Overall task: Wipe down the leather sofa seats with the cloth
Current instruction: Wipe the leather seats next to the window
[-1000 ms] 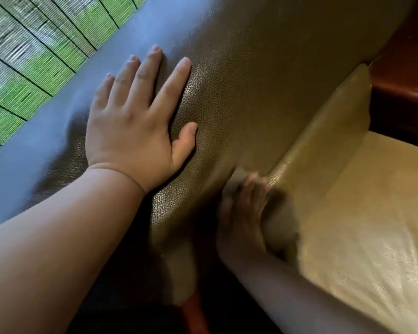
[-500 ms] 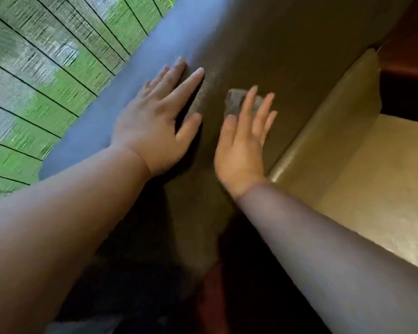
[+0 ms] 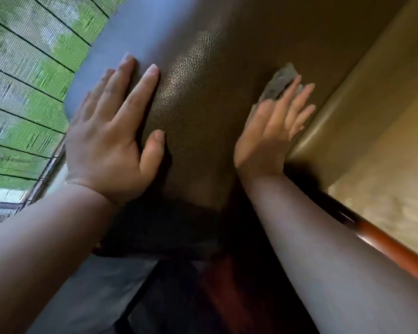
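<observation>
The brown leather sofa back [image 3: 203,97] fills the middle of the view, grainy and shiny. My left hand [image 3: 114,141] lies flat on it with fingers straight and spread, near its upper left edge. My right hand [image 3: 273,126] presses a grey cloth [image 3: 279,79] against the leather with straight fingers; only the cloth's upper end shows past the fingertips. To the right, the tan leather seat cushion [image 3: 384,165] meets the back along a rounded fold.
A green mesh window screen [image 3: 22,80] with dark bars lies beyond the sofa's top edge at left. A glossy reddish wooden rail [image 3: 396,251] runs along the seat's lower right. Dark shadow sits below the sofa back between my forearms.
My right hand has swept the cloth from low at the seat fold up onto the sofa back, then further right. My left hand has stayed flat on the leather while the view shifted.
</observation>
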